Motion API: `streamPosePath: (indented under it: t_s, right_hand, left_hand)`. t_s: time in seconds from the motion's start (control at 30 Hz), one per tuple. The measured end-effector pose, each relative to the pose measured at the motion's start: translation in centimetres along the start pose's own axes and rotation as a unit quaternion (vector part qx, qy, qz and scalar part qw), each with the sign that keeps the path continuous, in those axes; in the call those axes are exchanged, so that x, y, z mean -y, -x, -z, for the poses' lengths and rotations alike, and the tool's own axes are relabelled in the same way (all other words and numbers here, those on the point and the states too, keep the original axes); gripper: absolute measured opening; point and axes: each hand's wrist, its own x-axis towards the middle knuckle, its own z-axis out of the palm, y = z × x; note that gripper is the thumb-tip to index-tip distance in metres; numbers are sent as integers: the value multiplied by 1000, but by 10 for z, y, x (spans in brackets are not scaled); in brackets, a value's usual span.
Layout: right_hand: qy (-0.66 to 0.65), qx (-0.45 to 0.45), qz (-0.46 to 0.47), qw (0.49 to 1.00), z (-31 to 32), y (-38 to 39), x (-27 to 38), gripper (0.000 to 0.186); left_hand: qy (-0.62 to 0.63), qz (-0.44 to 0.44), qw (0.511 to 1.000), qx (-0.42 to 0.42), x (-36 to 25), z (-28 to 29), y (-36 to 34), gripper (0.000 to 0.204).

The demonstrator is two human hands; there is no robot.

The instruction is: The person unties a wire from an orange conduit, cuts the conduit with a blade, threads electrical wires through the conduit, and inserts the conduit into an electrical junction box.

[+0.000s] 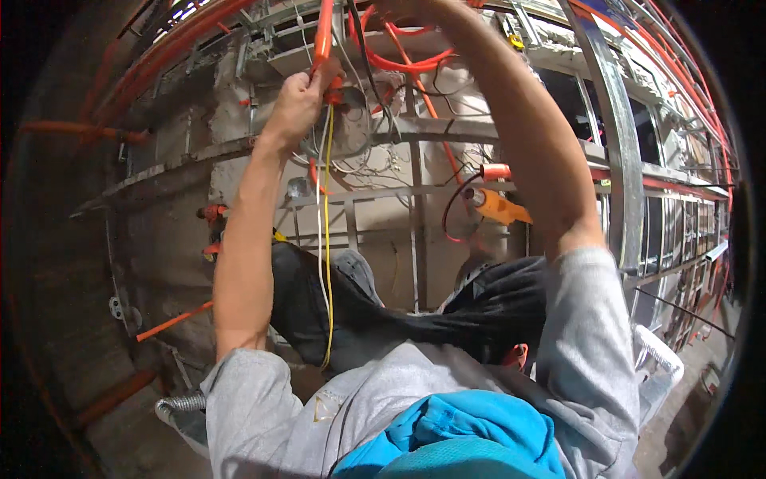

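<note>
My left hand clamped on orange conduit above the junction box; right hand's grip out of view. Yellow wire may snag if tugged.

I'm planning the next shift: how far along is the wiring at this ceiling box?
Done: orange conduit runs along the metal framing. In hand: the left hand grips an orange tube by the junction box; the right hand is cut off at the top edge. Left: yellow wire and white wire hang loose, unconnected.
</note>
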Motion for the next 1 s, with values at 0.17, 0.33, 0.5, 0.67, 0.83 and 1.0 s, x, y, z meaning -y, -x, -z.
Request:
streamPosePath:
  t_s: [0.17,0.33,0.5,0.67,0.83,1.0]
  right_hand:
    - [-764,-91,-143,622,89,201,18,84]
    - [-824,-209,-35,525,71,207,106,54]
    - [-748,-348,-88,558,55,195,156,54]
    - [-753,-365,-126,533,52,200,172,50]
    - [-764,-351,-131,524,56,209,167,44]
    - [-587,-366,-175,700,63,241,157,29]
  left_hand:
    - [87,-70,994,10,2,-17,-16,56]
    - [136,-57,989,6,10,-19,-14,57]
    - [102,-77,992,-12,10,-14,-15,55]
    - [106,-66,992,-5,5,-14,-12,58]
    - [78,-40,996,-9,5,-16,-14,58]
    - [74,-74,994,-26,-1,-14,-7,58]
